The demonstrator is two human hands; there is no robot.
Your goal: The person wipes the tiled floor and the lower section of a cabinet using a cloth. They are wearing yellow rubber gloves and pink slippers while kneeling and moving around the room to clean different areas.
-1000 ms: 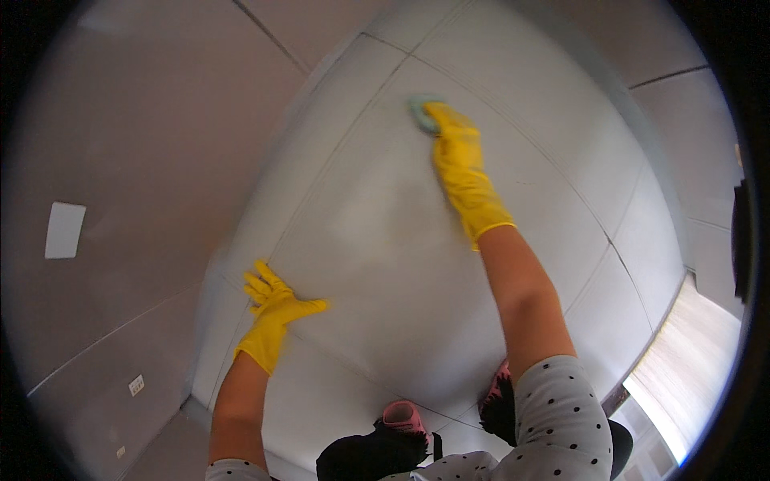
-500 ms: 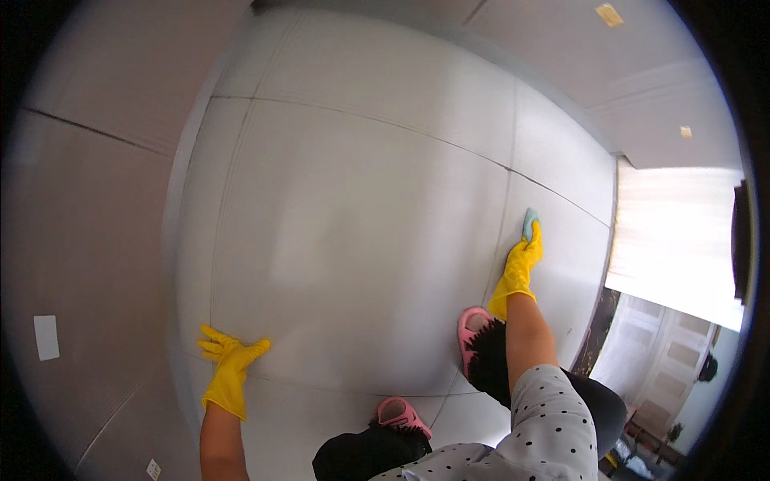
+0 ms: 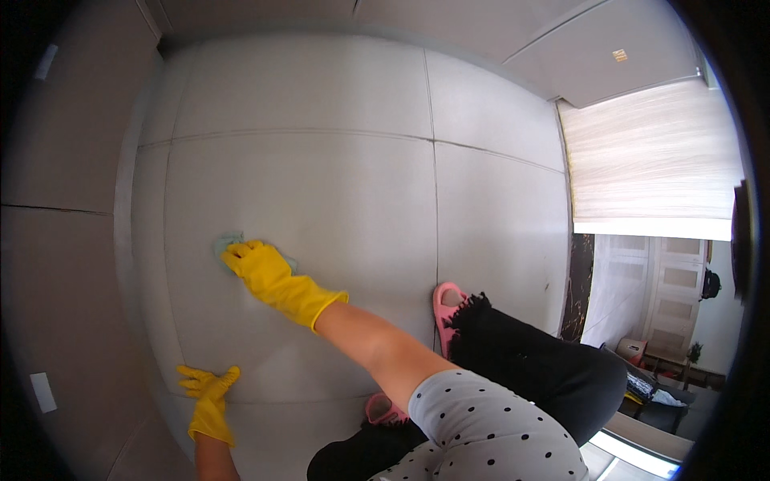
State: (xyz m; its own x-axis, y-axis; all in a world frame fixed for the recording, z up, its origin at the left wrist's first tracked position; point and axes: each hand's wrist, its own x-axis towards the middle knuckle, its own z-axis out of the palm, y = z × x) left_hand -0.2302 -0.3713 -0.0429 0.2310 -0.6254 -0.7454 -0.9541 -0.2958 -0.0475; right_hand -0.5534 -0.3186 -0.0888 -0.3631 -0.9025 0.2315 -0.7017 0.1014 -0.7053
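A pale blue-green cloth point(image 3: 225, 243) lies on the grey tiled floor point(image 3: 345, 200), pressed under my right hand point(image 3: 261, 268), which wears a yellow rubber glove. The gloved fingers curl over the cloth, and its edges stick out on both sides. My right arm reaches across to the left, in front of my legs. Lower left, my left hand point(image 3: 208, 393) in a matching yellow glove rests on the floor with fingers spread, holding nothing. It is close to the base of the left cabinet.
Brown-grey cabinet fronts point(image 3: 60, 264) border the floor on the left and along the far side point(image 3: 449, 28). My feet are in pink slippers point(image 3: 443, 313). At right are a dark marbled strip point(image 3: 577, 280), a light wood-grained panel point(image 3: 650, 160) and a cluttered chair point(image 3: 654, 405).
My right hand has swept the cloth from the right side of the floor across to the left. My left hand stays planted while the view has shifted and turned.
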